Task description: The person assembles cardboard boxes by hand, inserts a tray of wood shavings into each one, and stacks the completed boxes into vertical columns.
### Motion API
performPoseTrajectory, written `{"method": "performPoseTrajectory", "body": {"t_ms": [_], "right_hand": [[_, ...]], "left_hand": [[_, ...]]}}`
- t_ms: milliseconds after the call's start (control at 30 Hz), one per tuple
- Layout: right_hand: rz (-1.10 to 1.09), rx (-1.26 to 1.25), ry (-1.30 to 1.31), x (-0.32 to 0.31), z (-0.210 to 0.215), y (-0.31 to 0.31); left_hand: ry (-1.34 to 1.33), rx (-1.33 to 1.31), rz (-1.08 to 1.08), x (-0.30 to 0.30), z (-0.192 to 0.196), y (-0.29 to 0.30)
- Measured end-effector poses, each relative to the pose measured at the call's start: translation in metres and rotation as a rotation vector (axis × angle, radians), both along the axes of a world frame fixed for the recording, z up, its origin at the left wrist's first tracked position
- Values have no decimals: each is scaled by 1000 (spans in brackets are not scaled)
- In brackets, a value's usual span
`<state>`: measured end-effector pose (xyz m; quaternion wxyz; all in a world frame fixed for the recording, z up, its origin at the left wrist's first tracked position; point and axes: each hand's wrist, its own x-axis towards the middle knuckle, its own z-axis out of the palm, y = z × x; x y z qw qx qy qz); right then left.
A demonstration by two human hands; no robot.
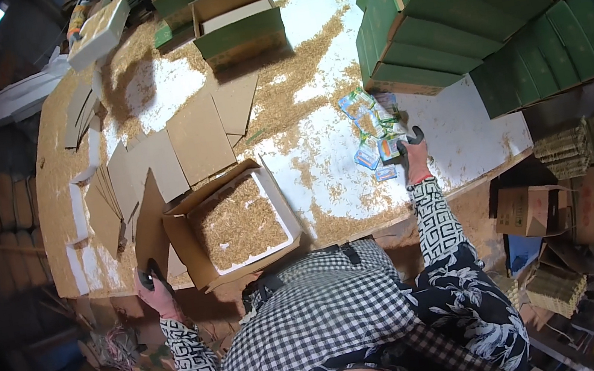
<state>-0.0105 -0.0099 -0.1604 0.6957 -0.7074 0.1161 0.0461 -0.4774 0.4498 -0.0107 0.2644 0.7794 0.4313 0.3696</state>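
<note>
At the table's near left edge, my left hand [151, 279], with dark finger coverings, is closed on the lower end of a cardboard sheet [149, 223] standing on its edge. Just right of it sits an open cardboard box [191, 250]. Inside the box is a white foam tray [279, 207] filled with loose brown flakes [232, 223]. Farther right, my right hand [415, 155] reaches the near side of a loose pile of small colourful packets [372, 123]. Its thumb and fingers look apart, with the thumb side touching a blue packet [388, 148].
Brown flakes are scattered across the white table [457, 133]. Flat cardboard sheets [199, 140] lie beyond the box. Stacked green boxes [428, 38] rise at the right; an open green box [240, 41] stands at the back. A co-worker's gloved hand [74, 23] holds a white foam tray [101, 32].
</note>
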Motion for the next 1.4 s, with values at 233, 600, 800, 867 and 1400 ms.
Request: {"method": "performPoseTrajectory", "body": {"t_ms": [233,600,800,867,1400], "right_hand": [[174,68,-35,-18,32,31],[1006,-508,-884,-164,153,248],[622,-203,-627,-154,205,222],[832,-384,-782,-174,215,226],[1599,-1216,-879,-223,147,250]], "left_hand": [[26,77,-190,34,31,-16],[107,360,-536,79,62,-87],[631,-8,-941,111,24,-127],[734,-88,-920,122,30,-123],[406,-504,-755,74,62,-46]]}}
